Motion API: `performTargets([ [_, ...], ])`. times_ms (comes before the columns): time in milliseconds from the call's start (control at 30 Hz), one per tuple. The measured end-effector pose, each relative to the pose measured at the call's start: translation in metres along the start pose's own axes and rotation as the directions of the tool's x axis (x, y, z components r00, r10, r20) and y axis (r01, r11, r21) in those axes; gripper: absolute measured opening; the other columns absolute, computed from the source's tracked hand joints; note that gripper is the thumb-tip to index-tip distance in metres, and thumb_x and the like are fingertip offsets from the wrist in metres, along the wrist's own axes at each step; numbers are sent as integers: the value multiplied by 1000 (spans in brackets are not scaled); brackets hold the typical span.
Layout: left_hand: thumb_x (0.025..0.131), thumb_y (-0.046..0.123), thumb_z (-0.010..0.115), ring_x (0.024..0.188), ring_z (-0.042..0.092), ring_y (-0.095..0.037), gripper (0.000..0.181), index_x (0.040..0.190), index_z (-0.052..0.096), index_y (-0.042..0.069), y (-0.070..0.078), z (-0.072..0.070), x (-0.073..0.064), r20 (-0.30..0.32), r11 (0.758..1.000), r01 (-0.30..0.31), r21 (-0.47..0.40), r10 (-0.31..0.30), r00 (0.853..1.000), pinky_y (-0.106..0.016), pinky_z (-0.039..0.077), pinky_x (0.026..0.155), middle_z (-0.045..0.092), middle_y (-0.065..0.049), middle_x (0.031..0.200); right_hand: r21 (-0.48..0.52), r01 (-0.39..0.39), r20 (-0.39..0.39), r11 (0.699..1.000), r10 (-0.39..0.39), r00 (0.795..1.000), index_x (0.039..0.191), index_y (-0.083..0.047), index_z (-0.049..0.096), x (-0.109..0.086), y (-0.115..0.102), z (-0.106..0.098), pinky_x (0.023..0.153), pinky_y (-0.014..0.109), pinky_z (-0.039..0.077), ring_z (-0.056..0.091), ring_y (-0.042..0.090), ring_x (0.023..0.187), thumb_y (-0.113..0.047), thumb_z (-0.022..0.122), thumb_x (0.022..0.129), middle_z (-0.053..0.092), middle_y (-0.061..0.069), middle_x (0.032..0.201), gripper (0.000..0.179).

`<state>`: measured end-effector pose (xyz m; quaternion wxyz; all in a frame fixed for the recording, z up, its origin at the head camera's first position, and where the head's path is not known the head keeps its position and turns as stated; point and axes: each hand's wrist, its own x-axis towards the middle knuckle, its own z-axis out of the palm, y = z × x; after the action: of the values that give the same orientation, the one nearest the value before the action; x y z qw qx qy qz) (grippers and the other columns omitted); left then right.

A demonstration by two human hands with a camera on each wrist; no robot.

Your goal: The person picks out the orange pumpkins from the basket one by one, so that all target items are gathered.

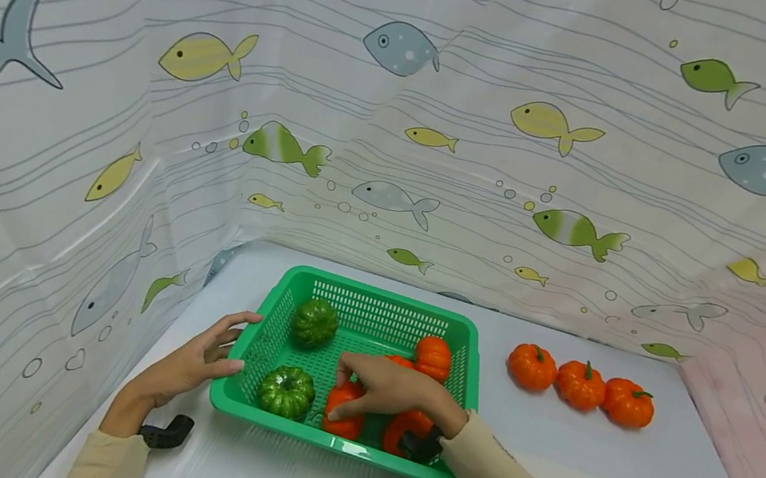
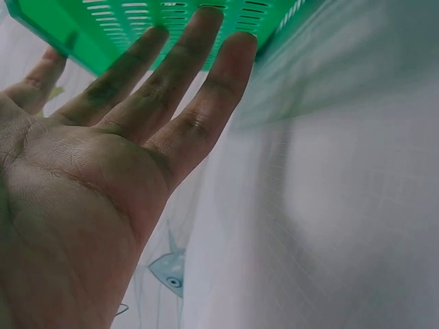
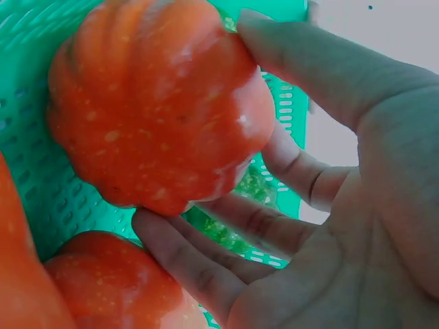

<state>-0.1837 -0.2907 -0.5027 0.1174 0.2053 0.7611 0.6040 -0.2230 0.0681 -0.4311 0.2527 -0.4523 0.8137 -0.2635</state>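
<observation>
A green plastic basket [image 1: 348, 448] stands on the white table. Inside it, my right hand [image 1: 399, 390] grips a small ribbed orange pumpkin [image 1: 343, 423] from above; the right wrist view shows thumb and fingers round that same pumpkin [image 3: 164, 110]. Left of it lie two green pumpkins, one near the front [image 1: 286, 392] and one farther back [image 1: 314, 323]. More orange pumpkins are on the right side, one at the back [image 1: 433, 357] and one partly hidden under my wrist [image 1: 401, 426]. At the basket's left wall, my left hand [image 1: 199, 356] rests its spread fingertips [image 2: 236, 51].
Three orange pumpkins [image 1: 581, 385] sit in a row on the table, right of the basket. A fish-patterned curtain [image 1: 469, 177] encloses the table at the back and both sides. A black wrist piece [image 1: 168, 433] juts out near my left wrist.
</observation>
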Motion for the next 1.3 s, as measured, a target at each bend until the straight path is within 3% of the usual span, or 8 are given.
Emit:
performTargets([
  [200, 104, 10, 59, 150, 8, -58, 72, 164, 22, 26, 0, 0, 0, 6, 1000, -2, -5, 2, 1000, -80, 24, 109, 6, -18, 169, -78, -57, 76, 995, 63, 995, 139, -10, 59, -4, -2, -2, 90, 25, 50, 55, 9, 104, -27, 77, 95, 55, 5, 133, 50],
  [333, 104, 10, 59, 150, 8, -58, 72, 164, 22, 26, 0, 0, 0, 5, 1000, 2, -8, -2, 1000, -80, 23, 109, 6, -18, 169, -113, -77, 107, 991, 89, 990, 139, -14, 60, -6, -2, -1, 85, 23, 50, 55, 7, 98, -27, 80, 92, 54, 0, 127, 53],
  [533, 104, 11, 58, 149, 9, -60, 71, 164, 22, 27, 1, 1, 0, 4, 1000, 6, -6, -6, 1000, -80, 26, 107, 6, -20, 169, -80, -35, 81, 996, 41, 996, 133, -15, 55, -5, 1, 1, 81, 21, 51, 56, 4, 94, -28, 86, 87, 57, -9, 112, 56],
  [700, 104, 10, 58, 149, 9, -60, 72, 164, 22, 27, 0, 1, -1, 2, 1000, 7, -5, -7, 1000, -80, 27, 106, 6, -20, 169, -90, -21, 2, 996, 22, 1000, 147, -17, 50, -6, 0, 0, 84, 23, 52, 57, 5, 102, -37, 83, 88, 58, -6, 126, 70],
  [833, 104, 10, 58, 149, 9, -60, 72, 164, 22, 27, 0, 1, 0, 4, 1000, 10, -7, -10, 1000, -80, 27, 106, 6, -20, 169, -123, -30, -83, 992, 20, 996, 151, -21, 51, -11, -2, -4, 85, 24, 53, 56, 8, 106, -44, 79, 90, 55, -1, 134, 71],
  [1033, 105, 11, 58, 149, 8, -60, 71, 164, 22, 28, 0, 0, 1, 7, 1000, 14, -14, -14, 1000, -80, 28, 106, 5, -20, 169, -99, -21, -185, 995, 2, 983, 143, -18, 57, -20, -5, -10, 80, 23, 54, 57, 10, 100, -42, 77, 91, 53, 2, 130, 61],
  [1300, 105, 11, 58, 149, 9, -60, 72, 164, 22, 27, 0, 1, 0, -5, 1000, 21, -2, -21, 1000, -81, 25, 107, 6, -19, 169, -50, 11, -325, 999, -26, 945, 137, -14, 57, -31, -8, -16, 83, 26, 55, 57, 14, 105, -37, 79, 89, 55, 1, 130, 57],
])
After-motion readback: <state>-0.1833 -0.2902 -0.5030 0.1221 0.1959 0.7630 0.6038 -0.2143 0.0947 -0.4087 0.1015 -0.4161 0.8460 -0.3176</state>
